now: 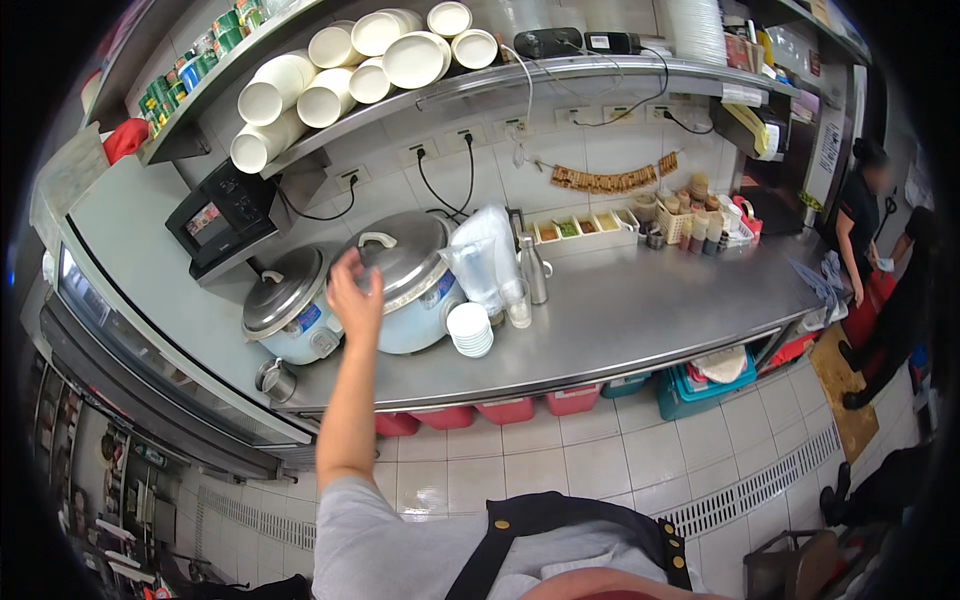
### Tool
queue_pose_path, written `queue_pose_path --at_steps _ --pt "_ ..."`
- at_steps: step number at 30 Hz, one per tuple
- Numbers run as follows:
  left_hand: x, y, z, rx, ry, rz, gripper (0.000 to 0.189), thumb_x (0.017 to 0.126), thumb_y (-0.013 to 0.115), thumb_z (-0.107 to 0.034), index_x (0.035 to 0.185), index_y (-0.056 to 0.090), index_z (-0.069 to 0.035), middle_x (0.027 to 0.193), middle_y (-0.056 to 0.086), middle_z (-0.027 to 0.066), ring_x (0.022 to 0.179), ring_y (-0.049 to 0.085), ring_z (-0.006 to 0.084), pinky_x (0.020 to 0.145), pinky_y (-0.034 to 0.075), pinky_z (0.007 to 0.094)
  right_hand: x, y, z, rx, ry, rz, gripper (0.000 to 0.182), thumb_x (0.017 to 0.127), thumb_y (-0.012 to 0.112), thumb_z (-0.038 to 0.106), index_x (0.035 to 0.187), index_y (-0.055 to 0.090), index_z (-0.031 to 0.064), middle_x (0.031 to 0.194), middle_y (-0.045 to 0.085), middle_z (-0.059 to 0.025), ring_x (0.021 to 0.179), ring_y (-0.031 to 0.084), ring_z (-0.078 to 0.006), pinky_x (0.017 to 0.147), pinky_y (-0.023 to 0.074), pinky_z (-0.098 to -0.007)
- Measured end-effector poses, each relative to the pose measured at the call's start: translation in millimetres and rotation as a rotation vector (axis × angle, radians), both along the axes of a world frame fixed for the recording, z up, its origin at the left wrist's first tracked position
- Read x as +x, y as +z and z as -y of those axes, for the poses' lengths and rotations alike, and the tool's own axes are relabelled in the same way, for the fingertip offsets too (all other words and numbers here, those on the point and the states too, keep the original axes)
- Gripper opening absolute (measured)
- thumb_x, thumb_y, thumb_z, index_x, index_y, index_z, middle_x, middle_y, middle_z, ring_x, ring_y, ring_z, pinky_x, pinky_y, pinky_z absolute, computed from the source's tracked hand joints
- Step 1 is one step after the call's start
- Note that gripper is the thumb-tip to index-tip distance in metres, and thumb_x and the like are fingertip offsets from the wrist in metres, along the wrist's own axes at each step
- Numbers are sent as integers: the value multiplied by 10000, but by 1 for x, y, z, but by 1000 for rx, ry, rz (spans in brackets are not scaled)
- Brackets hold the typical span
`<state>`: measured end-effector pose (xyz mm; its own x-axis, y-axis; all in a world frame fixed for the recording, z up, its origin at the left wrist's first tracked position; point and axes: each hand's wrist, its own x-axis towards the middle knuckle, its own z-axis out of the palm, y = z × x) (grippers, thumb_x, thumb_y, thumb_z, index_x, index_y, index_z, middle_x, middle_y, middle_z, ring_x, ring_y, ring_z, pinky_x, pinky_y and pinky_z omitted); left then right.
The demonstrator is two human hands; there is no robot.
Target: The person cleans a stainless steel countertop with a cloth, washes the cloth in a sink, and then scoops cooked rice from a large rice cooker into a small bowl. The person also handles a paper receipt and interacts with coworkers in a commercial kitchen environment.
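My bare left hand (355,292) is raised with fingers apart and holds nothing. It is in front of the large pale-blue rice cooker (409,330), near its steel lid (405,251) with a white handle; contact cannot be told. A smaller rice cooker (289,334) with a closed lid stands to the left. Right of the large cooker are a stack of white bowls (470,330), a clear plastic bag (476,262), a drinking glass (517,304) and a steel bottle (532,270). My right hand is out of view.
A steel counter (615,300) runs across, carrying a row of condiment compartments (585,231) and several sauce bottles (701,225). Paper bowls (416,60) sit stacked on the shelf above. A glass-fronted refrigerator (157,322) stands left. Two co-workers (862,210) stand far right.
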<state>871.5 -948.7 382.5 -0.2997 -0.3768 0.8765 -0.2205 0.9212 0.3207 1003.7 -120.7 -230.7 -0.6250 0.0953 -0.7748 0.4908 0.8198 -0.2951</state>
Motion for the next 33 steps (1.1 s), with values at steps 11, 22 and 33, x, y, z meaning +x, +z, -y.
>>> queue_pose_path --at_steps 11,22,33 --pt "-123 254 44 -507 31 -145 307 834 701 -221 1095 630 -76 999 661 92 891 654 245 799 499 398 -241 98 109 -471 -682 -630 165 901 636 131 1000 593 7 818 626 -84 668 570 -156 547 484 -310" --pt "-301 340 128 -416 258 -40 718 735 758 -494 1356 513 -229 1418 410 189 1250 444 419 976 424 513 -204 48 215 -225 -637 -285 134 898 613 107 983 590 7 788 613 -79 681 578 -191 590 485 -332" --pt "-293 395 209 -321 400 135 864 674 763 -274 1448 384 -215 1404 449 203 1321 399 387 1050 393 507 -239 64 221 -173 -654 -319 123 895 603 94 975 593 2 801 617 -94 702 588 -226 619 490 -355"
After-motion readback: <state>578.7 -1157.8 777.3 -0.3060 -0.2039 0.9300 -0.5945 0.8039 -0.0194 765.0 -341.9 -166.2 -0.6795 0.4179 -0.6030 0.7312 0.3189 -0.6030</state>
